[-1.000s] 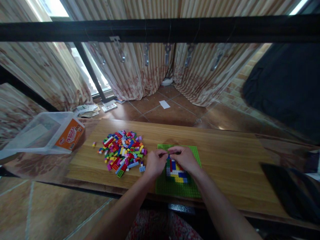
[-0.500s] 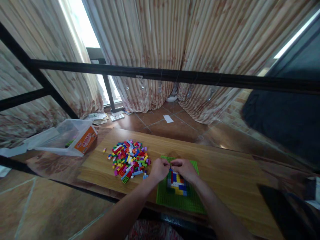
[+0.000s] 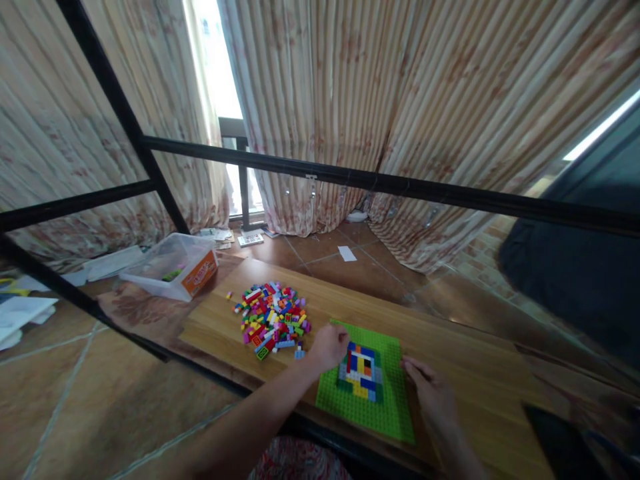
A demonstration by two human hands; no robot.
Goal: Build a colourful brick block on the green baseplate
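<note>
A green studded baseplate [image 3: 367, 423] lies on the wooden table, carrying a flat build of toy bricks [image 3: 361, 373] in blue, red, white, yellow and grey. My left hand [image 3: 330, 345] is over the plate's far left corner, fingers curled together in a pinch; whatever is between them is too small or hidden. To the right of the plate, my right hand [image 3: 431, 387] has its fingers stretched out loosely, tips near the plate's right edge, with no brick visible in them. A heap of loose toy bricks [image 3: 275, 317] in many colours sits left of the plate.
A clear plastic box [image 3: 167, 288] with an orange label stands beyond the left end of the wooden table [image 3: 460, 360]. A dark flat object [image 3: 547, 433] lies at the right. Black metal bars [image 3: 280, 170] cross in front of curtains.
My hands have moved apart. The right hand has left the build and gone right, past the plate's edge; the left stays near the far left corner. The view has shifted left.
</note>
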